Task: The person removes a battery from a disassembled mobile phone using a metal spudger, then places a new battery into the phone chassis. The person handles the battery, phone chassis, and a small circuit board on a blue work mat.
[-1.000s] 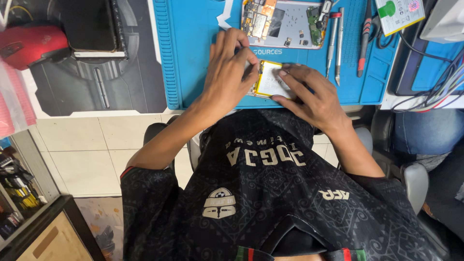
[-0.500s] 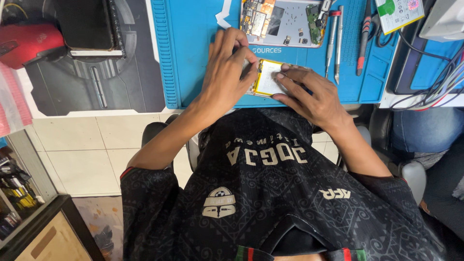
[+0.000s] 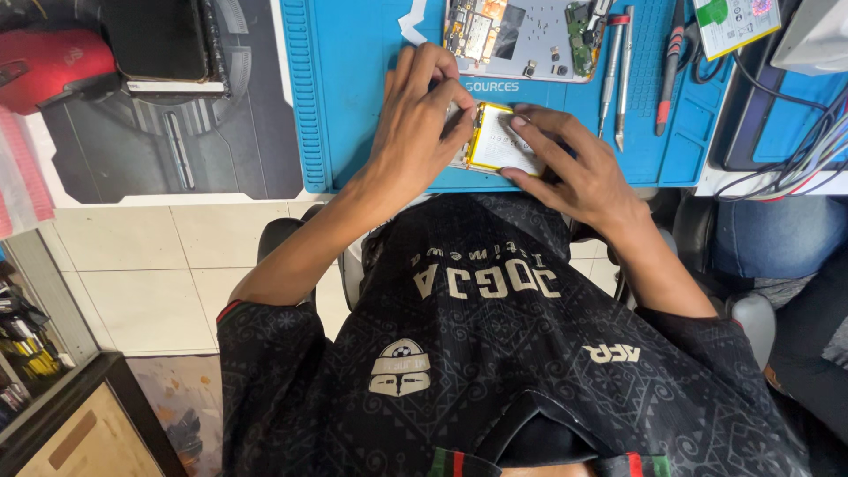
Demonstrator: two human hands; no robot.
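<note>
Bare blue mat (image 3: 353,97) lies open left of the hands; an opened phone chassis (image 3: 521,40) blocks ahead, screwdrivers (image 3: 618,71) crowd the right.

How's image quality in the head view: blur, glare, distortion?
Head view: sharp and evenly lit, no motion blur on the left hand or right hand. Soft shadows under both on the blue mat. Wide-angle bending at the edges. The yellow-edged part looks slightly washed out.

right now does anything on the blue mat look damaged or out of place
Nothing looks spilled or broken. The opened phone lies with its circuit boards bared at the blue silicone mat's far edge, and a torn white scrap lies beside it.
</note>
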